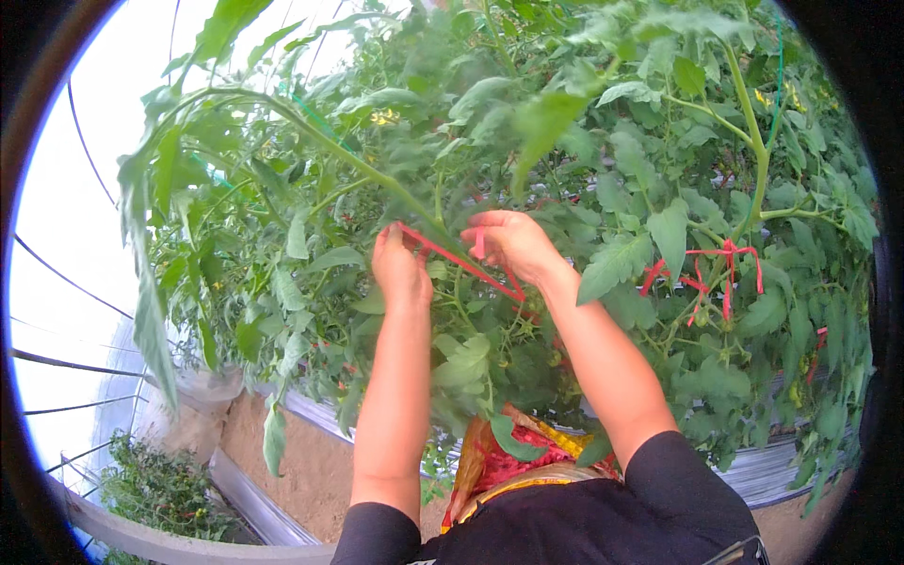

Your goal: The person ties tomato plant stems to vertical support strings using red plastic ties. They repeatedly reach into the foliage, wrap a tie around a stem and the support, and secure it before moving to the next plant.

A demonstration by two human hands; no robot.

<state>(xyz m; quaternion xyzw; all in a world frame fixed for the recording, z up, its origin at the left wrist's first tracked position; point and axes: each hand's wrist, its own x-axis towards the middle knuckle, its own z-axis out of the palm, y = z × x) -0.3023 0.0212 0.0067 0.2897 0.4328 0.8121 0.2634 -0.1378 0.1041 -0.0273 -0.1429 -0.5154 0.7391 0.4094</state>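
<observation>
A thick green tomato stem [374, 173] slants down from the upper left towards my hands. My left hand [401, 265] grips one end of a red plastic ribbon [462, 263], which stretches down to the right along the stem. My right hand [515, 244], on the other side of the stem, has a piece of the same ribbon between its fingers. The two stretches of ribbon meet low among the leaves, where green tomatoes are partly hidden. Whether the ribbon goes fully around the stem I cannot tell.
Red ribbon ties [729, 251] hang on another tomato stem [759, 155] at the right. An open bag [519, 455] with red material inside sits at my waist. Silvery mulch film [770, 470] edges the bed beside a soil path [282, 438]. Greenhouse film [56, 296] with dark ribs stands left.
</observation>
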